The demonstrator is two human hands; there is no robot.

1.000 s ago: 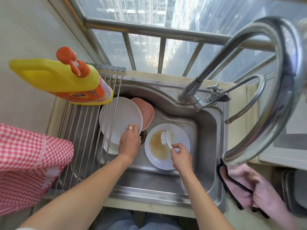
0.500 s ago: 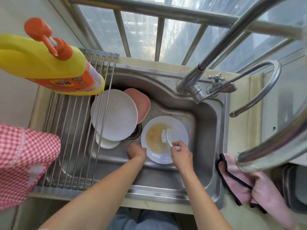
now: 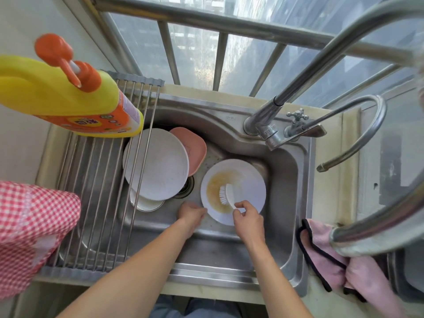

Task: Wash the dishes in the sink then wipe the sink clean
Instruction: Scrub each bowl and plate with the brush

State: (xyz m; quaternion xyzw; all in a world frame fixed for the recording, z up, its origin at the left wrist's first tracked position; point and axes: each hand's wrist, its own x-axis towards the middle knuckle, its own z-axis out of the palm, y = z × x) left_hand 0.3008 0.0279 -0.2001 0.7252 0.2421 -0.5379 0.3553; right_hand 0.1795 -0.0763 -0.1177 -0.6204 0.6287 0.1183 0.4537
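A white plate (image 3: 249, 180) smeared with brown sauce lies in the steel sink (image 3: 282, 203). My right hand (image 3: 247, 218) grips the handle of a white dish brush (image 3: 227, 193), whose bristles rest on the sauce stain. My left hand (image 3: 191, 214) holds the plate's near-left rim, fingers curled at its edge. To the left in the sink a large white plate (image 3: 158, 164) leans over a pink dish (image 3: 192, 150) and a smaller white dish (image 3: 146, 204).
A yellow detergent bottle (image 3: 68, 99) with an orange pump stands on a roll-up wire rack (image 3: 96, 203) over the sink's left part. A red checked cloth (image 3: 29, 228) lies at left. Two taps (image 3: 296, 127) rise behind; a pink rag (image 3: 332, 255) lies at right.
My left hand left the large white plate and came right to the dirty plate's rim. The brush stayed on the stain. The camera dipped lower and closer.
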